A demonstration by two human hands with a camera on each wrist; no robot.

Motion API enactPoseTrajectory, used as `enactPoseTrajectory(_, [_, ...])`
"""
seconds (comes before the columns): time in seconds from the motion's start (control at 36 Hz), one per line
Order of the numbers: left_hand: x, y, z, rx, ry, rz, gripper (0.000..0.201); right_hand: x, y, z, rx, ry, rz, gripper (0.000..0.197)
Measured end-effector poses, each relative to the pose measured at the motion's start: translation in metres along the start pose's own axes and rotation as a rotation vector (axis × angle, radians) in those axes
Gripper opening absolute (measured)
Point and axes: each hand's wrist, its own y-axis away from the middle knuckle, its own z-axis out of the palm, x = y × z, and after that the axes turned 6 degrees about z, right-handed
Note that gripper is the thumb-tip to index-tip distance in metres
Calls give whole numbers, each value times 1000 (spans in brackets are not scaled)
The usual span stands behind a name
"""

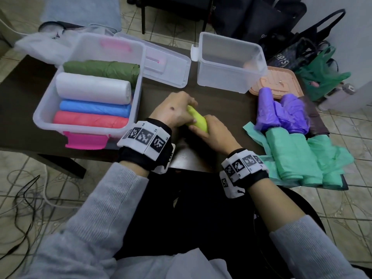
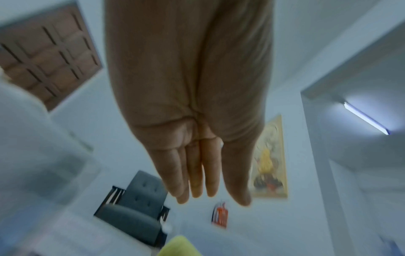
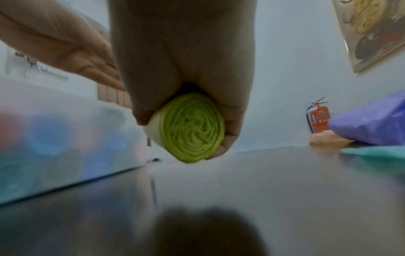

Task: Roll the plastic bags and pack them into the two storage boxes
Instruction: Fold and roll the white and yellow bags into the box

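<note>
A yellow-green rolled plastic bag (image 1: 196, 118) lies on the dark table (image 1: 225, 109) in front of me. My right hand (image 1: 201, 128) grips its near end; the right wrist view shows the spiral end of the roll (image 3: 192, 131) between thumb and fingers (image 3: 232, 135). Over the roll's far end my left hand (image 1: 190, 104) rests with straight, closed fingers (image 2: 197, 173). The left storage box (image 1: 138, 83) holds green, white, blue and red rolls. The right storage box (image 1: 225, 77) stands empty behind the hands.
Loose purple bags (image 1: 285, 111) and mint-green bags (image 1: 296, 158) lie at the table's right edge. A clear lid (image 1: 167, 65) lies between the boxes and a peach lid (image 1: 277, 83) behind the purple bags. Bags and cables are on the tiled floor.
</note>
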Motion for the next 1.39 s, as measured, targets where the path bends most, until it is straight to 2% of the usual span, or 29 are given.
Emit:
enactPoseTrajectory(0.08, [15, 20, -27, 167, 101, 54, 47, -13, -2, -8, 80, -124, -29, 47])
enactPoseTrajectory(0.19, [9, 55, -66, 474, 136, 20, 39, -47, -3, -24, 127, -221, -151, 44])
enactPoseTrajectory(0.33, [-37, 104, -104, 776, -2, -202, 37, -105, -2, -30, 174, -266, -348, 44])
enactPoseTrajectory(0.42, [-71, 128, -112, 948, 11, -363, 36, -141, -1, -28, 195, -246, -494, 48])
enactPoseTrajectory(0.47, [-86, 138, -112, 963, 56, -472, 37, -164, 0, -25, 180, -191, -588, 50])
enactPoseTrajectory(0.61, [-107, 146, -111, 862, 318, -681, 54, -205, 1, -11, 117, 77, -724, 56])
enactPoseTrajectory(0.69, [-111, 146, -109, 824, 498, -697, 66, -217, -1, -2, 124, 363, -736, 61])
enactPoseTrajectory(0.81, [-109, 143, -106, 809, 584, -666, 59, -222, -1, 6, 109, 533, -742, 68])
enactPoseTrajectory(0.94, [-106, 136, -104, 795, 622, -638, 53, -222, 3, 12, 102, 469, -736, 67])
enactPoseTrajectory(1.08, [-104, 133, -99, 806, 652, -561, 39, -219, 6, 14, 215, 429, -757, 53])
enactPoseTrajectory(1.14, [-104, 132, -97, 808, 654, -535, 30, -217, 7, 17, 181, 425, -742, 53])
enactPoseTrajectory(1.19, [-108, 132, -96, 811, 631, -527, 22, -215, 7, 21, 87, 417, -706, 56])
enactPoseTrajectory(1.28, [-112, 130, -95, 830, 642, -569, 27, -215, 3, 23, -7, 392, -655, 55])
enactPoseTrajectory(1.39, [-108, 125, -95, 880, 581, -632, 42, -220, -4, 21, -50, 403, -629, 54])
